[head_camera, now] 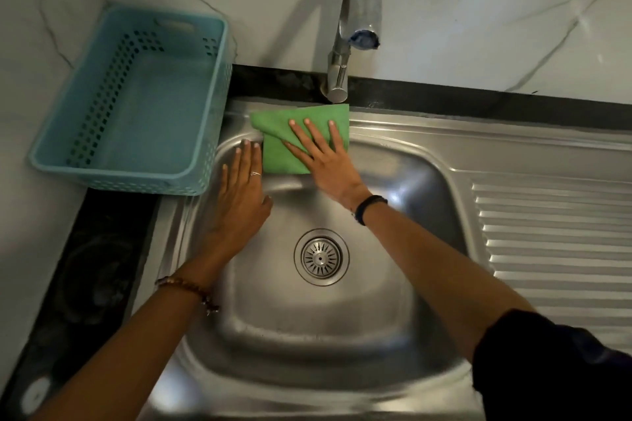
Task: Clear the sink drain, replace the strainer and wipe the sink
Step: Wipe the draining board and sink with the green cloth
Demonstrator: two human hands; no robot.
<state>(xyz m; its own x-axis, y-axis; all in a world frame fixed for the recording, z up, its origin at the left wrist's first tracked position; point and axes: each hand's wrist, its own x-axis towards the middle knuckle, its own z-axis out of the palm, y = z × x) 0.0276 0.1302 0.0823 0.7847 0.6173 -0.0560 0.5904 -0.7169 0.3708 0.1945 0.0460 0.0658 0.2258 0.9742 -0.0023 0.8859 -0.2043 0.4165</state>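
The strainer (321,257) is seated in the drain of the stainless sink (318,335), the basin floor around it bare. Farther back, the left hand (239,202) is laid flat, fingers together, on the rear-left rim. Beside it, the green cloth (301,137) is pressed under the spread right hand (325,161), below the faucet (355,20). A blue basket (133,99) is set at the far left.

Dim, uneven light; glare on sink (403,195) basin; tap (345,34) shadow on wall; wide-angle bending, soft edges.
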